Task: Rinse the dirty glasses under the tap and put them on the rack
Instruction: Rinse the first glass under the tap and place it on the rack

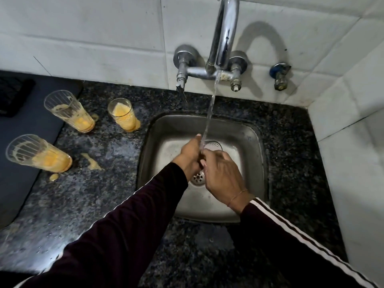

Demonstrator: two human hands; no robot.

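Clear glass under stream — three dirty glasses aside.

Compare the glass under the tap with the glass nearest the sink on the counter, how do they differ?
The glass under the tap looks clear; the counter glass is coated with orange residue. The first is held over the sink by both hands, left hand and right hand; the second stands untouched on the counter. Water runs onto the first only. Both look like transparent tumblers.

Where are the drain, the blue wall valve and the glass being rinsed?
drain (198, 177): head view, on its perforated strainer.
blue wall valve (279, 74): head view, on its body.
glass being rinsed (214, 145): head view, on its rim.
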